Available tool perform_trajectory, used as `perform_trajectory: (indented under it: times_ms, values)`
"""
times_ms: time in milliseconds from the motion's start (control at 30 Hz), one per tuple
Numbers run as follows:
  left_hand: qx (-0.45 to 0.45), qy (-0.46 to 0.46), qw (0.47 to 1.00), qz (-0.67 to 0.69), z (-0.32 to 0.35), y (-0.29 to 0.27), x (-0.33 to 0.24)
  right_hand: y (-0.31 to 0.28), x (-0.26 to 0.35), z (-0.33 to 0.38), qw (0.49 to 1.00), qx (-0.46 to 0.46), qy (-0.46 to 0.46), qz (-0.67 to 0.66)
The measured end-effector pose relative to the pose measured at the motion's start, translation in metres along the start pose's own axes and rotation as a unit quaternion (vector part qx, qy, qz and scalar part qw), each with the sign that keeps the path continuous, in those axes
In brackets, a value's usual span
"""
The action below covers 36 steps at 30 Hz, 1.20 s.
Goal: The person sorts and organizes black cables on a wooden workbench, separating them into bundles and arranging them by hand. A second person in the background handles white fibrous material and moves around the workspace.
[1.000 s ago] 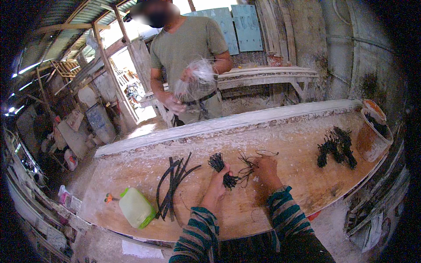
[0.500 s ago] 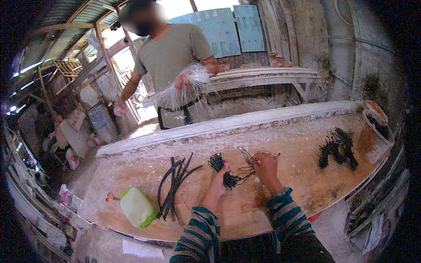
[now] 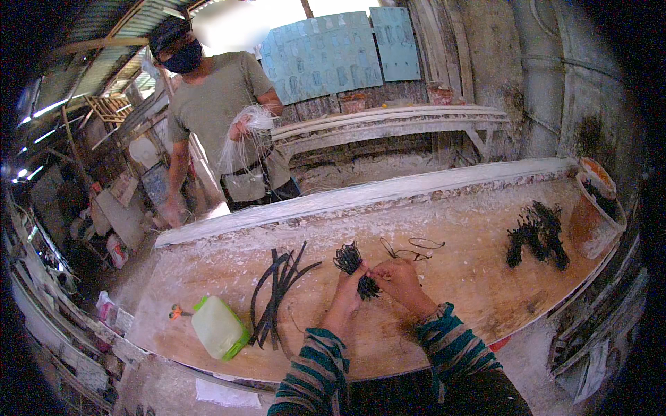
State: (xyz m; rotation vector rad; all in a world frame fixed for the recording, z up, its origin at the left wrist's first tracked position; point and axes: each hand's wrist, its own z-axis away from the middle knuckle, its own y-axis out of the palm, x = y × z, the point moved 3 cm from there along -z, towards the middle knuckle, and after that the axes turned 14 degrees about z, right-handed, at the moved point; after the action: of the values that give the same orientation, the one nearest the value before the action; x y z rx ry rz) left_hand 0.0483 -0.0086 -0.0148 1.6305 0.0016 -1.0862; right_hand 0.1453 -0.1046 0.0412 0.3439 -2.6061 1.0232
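Observation:
A bundle of thin black looped cords (image 3: 349,258) is wrapped in the fingers of my left hand (image 3: 347,291), its loops fanning out above the thumb and the rest sticking out to the right below. My right hand (image 3: 402,283) is closed in a pinch against the bundle's right side, with black cord at its fingertips; the exact strand is partly hidden. Just beyond my right hand, a few loose black cord loops (image 3: 420,244) lie on the wooden tabletop (image 3: 451,298). Left of my hands are several flat black strips (image 3: 272,305), crossing one another.
A pale jug with green ends (image 3: 216,329) and orange-handled scissors (image 3: 179,313) lie at left. Black cord bundles (image 3: 538,236) rest at right beside a dusty bucket (image 3: 596,215). A raised white ledge (image 3: 368,197) runs along the far edge. Behind it, a person (image 3: 215,118) holds white strands.
My right hand has moved left and nearer, from the loose loops to the bundle. Fewer loops show beyond it. The person behind has shifted left and leaned lower.

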Motion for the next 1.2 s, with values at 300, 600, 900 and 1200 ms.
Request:
perform_trajectory:
  times_ms: [300,600,900,1200]
  values:
    - [0.019,0.027,0.995,0.099,-0.005,0.000,-0.008,-0.013,-0.046,-0.010,0.987,0.006,0.114,0.110]
    - [0.008,0.030,0.992,0.125,-0.007,-0.006,-0.016,-0.004,-0.066,-0.005,0.940,0.238,0.150,0.193]
    - [0.002,0.038,0.993,0.111,-0.002,0.000,-0.019,-0.008,-0.055,-0.002,0.922,0.276,0.138,0.235]
    - [-0.010,-0.028,0.997,0.069,-0.010,-0.015,-0.009,0.007,-0.062,0.000,0.981,0.081,0.172,-0.037]
